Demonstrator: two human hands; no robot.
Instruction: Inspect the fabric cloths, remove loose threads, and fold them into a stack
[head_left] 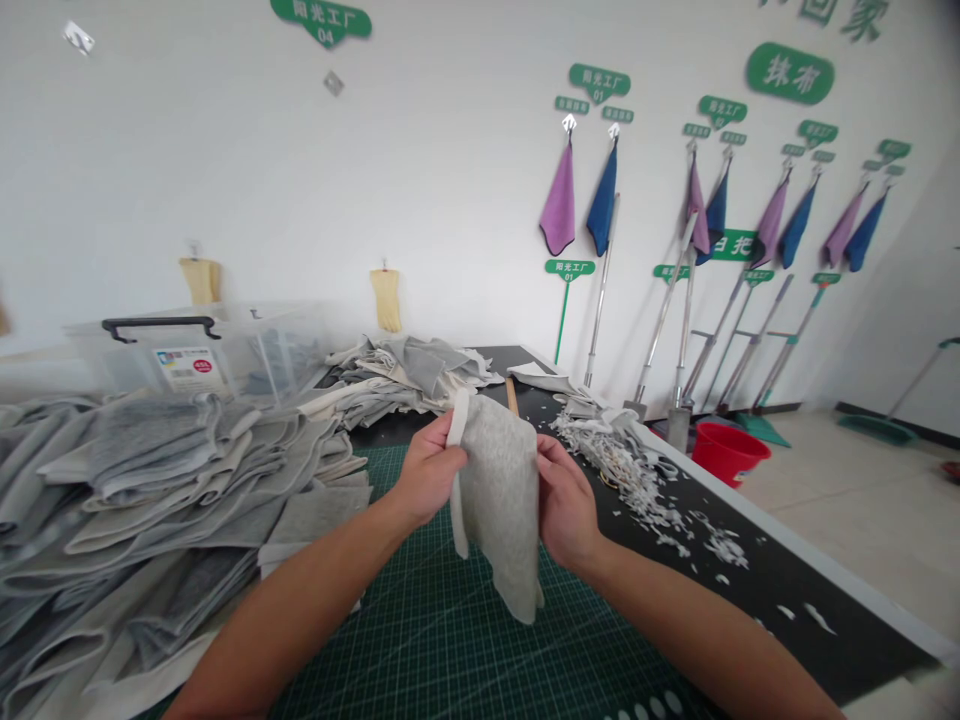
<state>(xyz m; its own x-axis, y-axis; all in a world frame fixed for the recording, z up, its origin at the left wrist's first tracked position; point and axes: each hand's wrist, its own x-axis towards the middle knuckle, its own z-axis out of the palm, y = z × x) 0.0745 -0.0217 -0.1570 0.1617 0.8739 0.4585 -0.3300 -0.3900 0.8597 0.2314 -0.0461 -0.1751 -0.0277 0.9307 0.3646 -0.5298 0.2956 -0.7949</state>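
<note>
Above the green cutting mat (pixel 420 630), in the head view, a grey felt piece (pixel 501 480) hangs from two grips. The left hand (pixel 431 470) pinches its pale left edge; the right hand (pixel 571 500) closes on the opposite edge. The lower part hangs loose over the mat — whether it touches the surface cannot be told. For good handling, apply light, equal tension at both grips; the middle appears bowed, and uneven pull probably creases soft felt. Hold the piece over the mat, apart from the felt stack (pixel 161 480) left of it and the shredded scraps (pixel 630 480) right of it — loose bits likely cling to the fibres.
</note>
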